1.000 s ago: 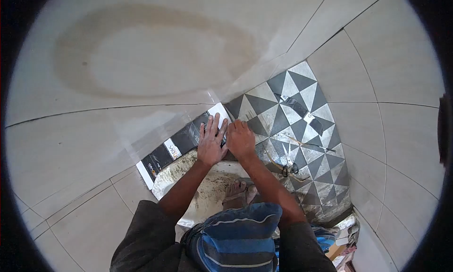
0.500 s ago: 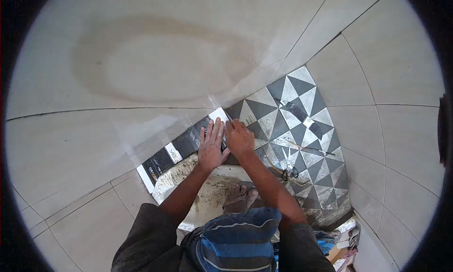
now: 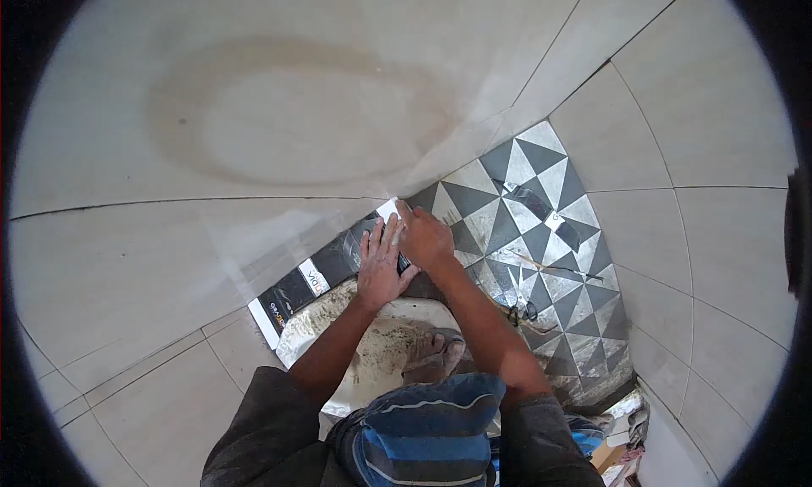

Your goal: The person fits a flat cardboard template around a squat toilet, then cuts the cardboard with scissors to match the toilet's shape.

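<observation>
With the patterned floor tiles (image 3: 499, 225) in place, our printed cardboard strip (image 3: 293, 292) lies along the wall (image 3: 194, 242), left hand (image 3: 381, 267) spread wide on it, right hand (image 3: 427, 240) curled narrow at its white end, though we cannot tell its grip or any cut made.

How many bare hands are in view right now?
2: the left hand, spread over the black-and-white printed strip, and the right hand, partly curled at the strip's white upper end.

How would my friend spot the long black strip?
Find the pale wall with the brown oval stain. Along its foot, the left hand rests on a long strip. Unlike the patterned floor nearby, it's black with a white lettered label.
</observation>
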A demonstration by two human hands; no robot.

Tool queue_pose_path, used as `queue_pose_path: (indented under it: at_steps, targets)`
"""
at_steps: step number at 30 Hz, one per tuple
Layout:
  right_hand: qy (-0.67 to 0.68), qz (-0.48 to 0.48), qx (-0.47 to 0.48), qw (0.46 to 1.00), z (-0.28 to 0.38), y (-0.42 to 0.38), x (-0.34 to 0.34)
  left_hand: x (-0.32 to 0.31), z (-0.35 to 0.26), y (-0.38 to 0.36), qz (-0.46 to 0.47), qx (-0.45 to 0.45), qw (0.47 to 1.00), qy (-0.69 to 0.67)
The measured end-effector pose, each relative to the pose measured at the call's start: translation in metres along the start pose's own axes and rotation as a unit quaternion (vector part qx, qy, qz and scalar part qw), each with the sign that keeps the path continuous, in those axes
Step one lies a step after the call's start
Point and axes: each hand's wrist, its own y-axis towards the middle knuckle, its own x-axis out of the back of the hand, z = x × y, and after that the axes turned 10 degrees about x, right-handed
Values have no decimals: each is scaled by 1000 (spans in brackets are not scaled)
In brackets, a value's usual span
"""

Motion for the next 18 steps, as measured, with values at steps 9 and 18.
queue_pose_path:
  at_steps: [9, 18]
  targets:
    - [58, -37, -7, 998, -27, 1, -31, -2, -2, 2, -5, 4, 1000, -8]
    - [67, -144, 4, 987, -24, -57, -38, -4, -2, 1, -25, -6, 1000, 9]
